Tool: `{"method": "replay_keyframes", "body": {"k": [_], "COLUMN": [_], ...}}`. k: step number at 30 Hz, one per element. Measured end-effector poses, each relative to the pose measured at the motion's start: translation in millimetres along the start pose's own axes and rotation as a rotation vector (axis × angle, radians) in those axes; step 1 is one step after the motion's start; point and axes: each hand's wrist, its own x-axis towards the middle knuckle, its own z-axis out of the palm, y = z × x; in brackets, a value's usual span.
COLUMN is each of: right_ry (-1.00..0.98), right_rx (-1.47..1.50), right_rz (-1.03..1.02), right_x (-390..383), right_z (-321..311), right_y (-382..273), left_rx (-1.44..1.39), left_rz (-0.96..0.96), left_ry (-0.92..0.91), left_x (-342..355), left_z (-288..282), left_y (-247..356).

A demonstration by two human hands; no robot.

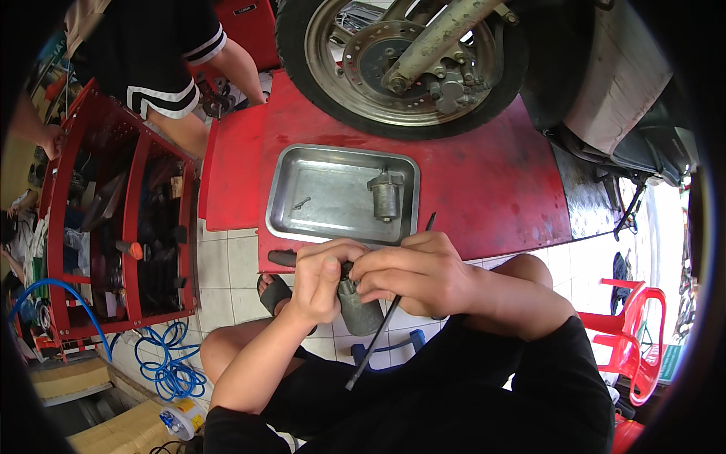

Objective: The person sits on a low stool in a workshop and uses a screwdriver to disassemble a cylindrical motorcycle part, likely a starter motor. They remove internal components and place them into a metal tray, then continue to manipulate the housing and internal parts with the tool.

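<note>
In front of my lap, both hands are closed around the upper end of a grey metal motor-like cylinder (361,314), which hangs tilted below my fingers. My left hand (321,276) grips that end, and a dark tool handle (282,258) sticks out to its left. My right hand (416,276) pinches at the same end while a long thin dark rod (387,321) runs slanting through its fingers. What lies between the fingertips is hidden. Just beyond, a metal tray (283,170) holds a similar grey motor-like part (386,198) and a small bolt (302,203).
The tray rests on a red platform (499,197) under a motorcycle's front wheel (408,125). At left stand a red tool rack (57,250), a coiled blue hose (170,356) and a bucket (181,418). Another person (155,57) stands behind the rack. A red plastic chair (643,333) is at right.
</note>
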Motion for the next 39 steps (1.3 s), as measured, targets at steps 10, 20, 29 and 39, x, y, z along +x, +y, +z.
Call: {"method": "replay_keyframes", "body": {"k": [10,20,29,39], "right_ry": [0.125,0.129,0.123,0.137], "right_rx": [0.015,0.063,0.097,0.119], "right_rz": [-0.098,-0.126,-0.127,-0.135], "right_x": [-3,-6,-6,-8], "right_z": [12,13,12,16], "right_y": [-15,-21,-20,-16], "left_rx": [-0.23,-0.239,-0.239,-0.261], "left_rz": [-0.041,0.021,0.008,-0.015], "left_ry": [-0.09,-0.11,-0.095,-0.075], "left_x": [-7,-5,-6,-8], "left_z": [-3,-1,3,7], "left_y": [19,24,22,19]}}
